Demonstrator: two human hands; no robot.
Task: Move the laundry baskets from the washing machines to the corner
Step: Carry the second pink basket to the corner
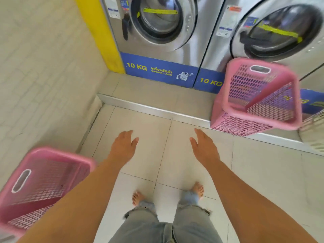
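A pink mesh laundry basket (257, 97) stands empty on the raised step in front of the second washing machine (273, 32), up and to the right of my hands. Another pink basket (40, 186) sits on the floor at the lower left, beside the tiled wall, partly hidden by my left forearm. My left hand (123, 146) and my right hand (204, 146) are both stretched out over the floor tiles, fingers apart, holding nothing. Neither hand touches a basket.
The first washing machine (157, 23) stands at the back next to a yellow post (100, 32). A metal-edged step (149, 107) runs across in front of the machines. The white tiled wall (43, 76) closes the left side. A pale basket edge (313, 132) shows at far right.
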